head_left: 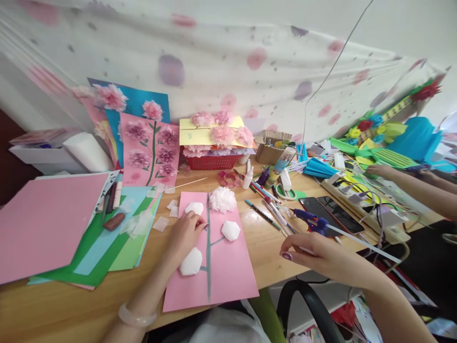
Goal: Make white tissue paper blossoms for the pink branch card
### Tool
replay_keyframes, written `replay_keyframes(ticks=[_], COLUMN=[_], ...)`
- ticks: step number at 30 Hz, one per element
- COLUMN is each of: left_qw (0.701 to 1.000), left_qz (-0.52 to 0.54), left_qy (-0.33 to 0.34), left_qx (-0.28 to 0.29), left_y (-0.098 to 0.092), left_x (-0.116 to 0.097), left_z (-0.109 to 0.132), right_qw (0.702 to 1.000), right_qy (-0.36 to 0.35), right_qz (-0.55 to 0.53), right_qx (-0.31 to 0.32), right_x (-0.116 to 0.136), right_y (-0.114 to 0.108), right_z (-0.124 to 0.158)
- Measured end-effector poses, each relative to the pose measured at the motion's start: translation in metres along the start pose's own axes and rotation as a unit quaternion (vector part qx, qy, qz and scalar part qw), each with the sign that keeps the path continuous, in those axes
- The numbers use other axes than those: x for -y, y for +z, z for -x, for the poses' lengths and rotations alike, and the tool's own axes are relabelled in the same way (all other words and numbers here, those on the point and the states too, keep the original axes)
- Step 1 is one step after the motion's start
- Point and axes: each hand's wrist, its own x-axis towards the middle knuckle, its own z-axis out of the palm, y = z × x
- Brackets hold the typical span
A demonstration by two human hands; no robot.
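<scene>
My left hand (185,233) rests on a pink card (221,271) painted with a grey-green stem, fingers curled and pressing beside a white tissue tuft (194,207). Other white tufts lie on the card: a fluffy one (223,198), a flat one (230,230) and a flat one (191,262) near my wrist. My right hand (314,255) hovers off the card's right edge, fingers pinched on a thin white stick (360,241) that runs right, just below a blue glue gun (310,219).
Pink, green and blue paper sheets (50,224) lie at left. Finished flower cards (150,147) and a red basket (211,162) stand at the back. Pens, glue bottles, two phones (333,212) and a power strip crowd the right, where another person's arm (410,183) reaches in.
</scene>
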Motion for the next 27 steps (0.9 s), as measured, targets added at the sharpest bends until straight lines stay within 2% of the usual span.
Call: replay_keyframes(ticks=[3,6,9,12,14,15,17,18,19,20,21,22,24,25,27], left_qw=[0.999,0.988,0.962,0.946,0.937,0.932,0.923,0.924,0.928,0.928,0.920,0.910,0.912,0.921,0.930], left_qz=[0.026,0.128,0.234,0.284,0.307,0.321,0.354,0.368,0.371,0.365,0.342,0.310,0.278,0.276,0.286], left_qy=[0.012,-0.040,-0.092,-0.102,-0.100,-0.100,-0.087,-0.065,-0.014,0.067,0.178,0.259,0.284,0.255,0.206], left_qx=[-0.020,-0.070,-0.110,-0.118,-0.134,-0.137,-0.126,-0.082,-0.016,0.031,0.072,0.094,0.099,0.105,0.100], left_y=[-0.003,-0.009,-0.020,-0.030,-0.028,-0.022,0.001,0.017,0.034,0.049,0.061,0.068,0.067,0.059,0.031], left_x=[0.001,0.008,0.019,0.019,0.002,-0.013,-0.055,-0.079,-0.104,-0.128,-0.149,-0.164,-0.174,-0.168,-0.141], left_z=[0.004,0.005,0.004,0.006,0.010,0.013,0.021,0.025,0.028,0.030,0.031,0.030,0.024,0.019,0.006], right_qw=[1.000,0.999,0.999,0.999,0.999,0.997,0.990,0.981,0.966,0.943,0.906,0.870,0.818,0.785,0.704], right_qy=[0.023,0.044,0.037,0.017,0.001,-0.008,-0.032,-0.050,-0.072,-0.088,-0.120,-0.151,-0.167,-0.159,-0.120], right_qz=[-0.007,-0.017,-0.023,-0.012,-0.018,-0.030,-0.081,-0.128,-0.191,-0.269,-0.360,-0.436,-0.540,-0.592,-0.699], right_qx=[0.008,-0.013,-0.026,-0.032,-0.048,-0.065,-0.109,-0.137,-0.156,-0.175,-0.188,-0.173,-0.109,-0.087,-0.029], right_x=[-0.011,-0.014,-0.010,-0.004,0.002,0.006,0.018,0.027,0.037,0.048,0.060,0.071,0.085,0.087,0.084], right_y=[0.003,0.006,0.010,0.015,0.014,0.011,-0.001,-0.009,-0.018,-0.026,-0.033,-0.038,-0.043,-0.042,-0.034], right_z=[0.018,0.031,0.033,0.028,0.025,0.023,0.021,0.019,0.016,0.010,0.003,-0.007,-0.033,-0.049,-0.082])
